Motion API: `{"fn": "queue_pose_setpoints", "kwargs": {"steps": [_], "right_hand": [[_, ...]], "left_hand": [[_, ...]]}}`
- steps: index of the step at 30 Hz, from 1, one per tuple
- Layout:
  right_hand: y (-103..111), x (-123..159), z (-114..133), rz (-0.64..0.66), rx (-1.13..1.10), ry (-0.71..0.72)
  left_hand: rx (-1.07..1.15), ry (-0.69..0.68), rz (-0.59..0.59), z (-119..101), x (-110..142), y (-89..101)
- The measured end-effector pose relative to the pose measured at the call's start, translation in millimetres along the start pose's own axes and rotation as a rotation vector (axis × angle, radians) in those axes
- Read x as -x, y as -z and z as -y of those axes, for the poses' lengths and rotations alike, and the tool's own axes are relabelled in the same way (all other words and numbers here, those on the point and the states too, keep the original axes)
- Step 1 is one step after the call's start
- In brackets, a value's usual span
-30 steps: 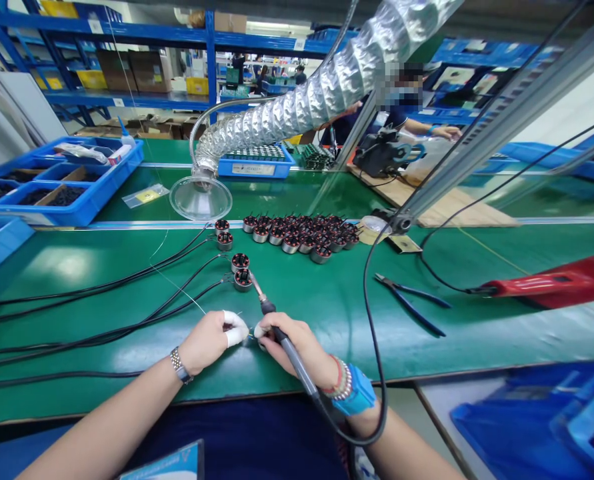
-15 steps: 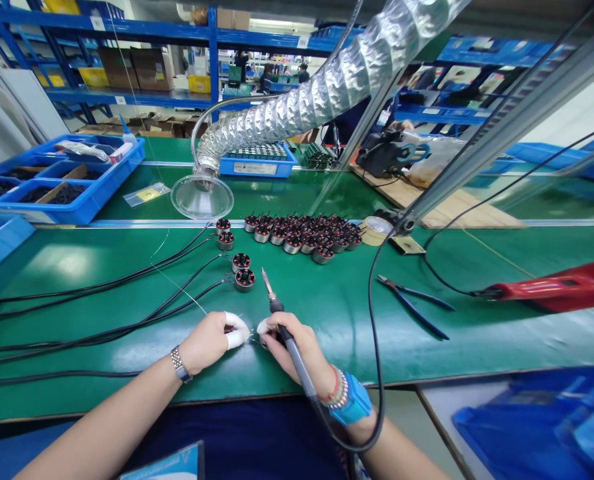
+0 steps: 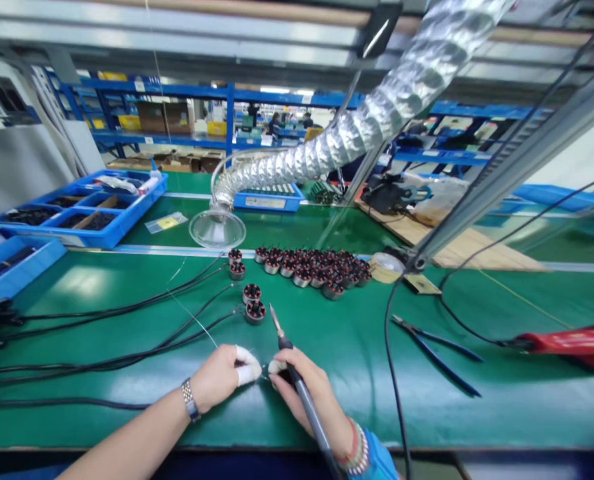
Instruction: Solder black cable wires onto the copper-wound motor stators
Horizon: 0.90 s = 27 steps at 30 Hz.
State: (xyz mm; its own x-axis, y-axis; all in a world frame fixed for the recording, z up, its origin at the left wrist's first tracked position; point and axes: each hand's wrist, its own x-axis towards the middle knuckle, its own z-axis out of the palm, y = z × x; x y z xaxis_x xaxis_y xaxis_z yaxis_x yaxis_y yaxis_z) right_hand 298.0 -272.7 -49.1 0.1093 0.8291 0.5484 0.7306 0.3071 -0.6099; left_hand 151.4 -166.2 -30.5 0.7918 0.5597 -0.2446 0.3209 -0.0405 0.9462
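Green matting [image 3: 377,400] lies under my forearms in my head view. My left hand [image 3: 217,379] and right hand [image 3: 327,417] sit close, their white-capped fingertips [image 3: 248,367] nearly meeting by a fine wire [image 3: 264,377]; what they pinch is too small to tell. My right hand grips a soldering iron [image 3: 319,440] like a pen, its long axis slanting forward and left, tip just short of a wound motor [image 3: 255,311]. That motor lies ahead of my hands, nearer the right, its black cable [image 3: 191,337] trailing left, with more motors [image 3: 311,270] beyond it
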Motion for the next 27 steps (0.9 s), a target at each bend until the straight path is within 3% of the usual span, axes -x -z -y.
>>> {"fn": "queue_pose_setpoints", "kwargs": {"steps": [5, 11, 16, 19, 23, 27], "right_hand": [[-3.8, -1.6, -4.5, -0.034, -0.01, 0.006], [-18.4, 1.5, -0.6, -0.068, 0.081, -0.12], [-33.5, 0.4, 6.4, -0.23, 0.272, 0.038], [-22.0, -2.6, 6.2, -0.122, 0.201, 0.023], [2.8, -8.4, -1.2, 0.044, 0.023, -0.148], [8.0, -14.5, -6.7, 0.131, -0.112, -0.287]], "left_hand": [[0.043, -0.038, -0.035, 3.8, -1.9, -2.4], [-0.017, -0.099, -0.129, 7.9, -1.7, -10.0], [-0.202, -0.201, -0.214, 9.2, -0.4, -12.8], [-0.187, -0.186, -0.199, 8.0, 0.4, -10.7], [-0.098, -0.102, -0.152, 5.7, 0.4, -7.0], [-0.079, -0.062, -0.133, 4.6, -0.9, -5.6]]}}
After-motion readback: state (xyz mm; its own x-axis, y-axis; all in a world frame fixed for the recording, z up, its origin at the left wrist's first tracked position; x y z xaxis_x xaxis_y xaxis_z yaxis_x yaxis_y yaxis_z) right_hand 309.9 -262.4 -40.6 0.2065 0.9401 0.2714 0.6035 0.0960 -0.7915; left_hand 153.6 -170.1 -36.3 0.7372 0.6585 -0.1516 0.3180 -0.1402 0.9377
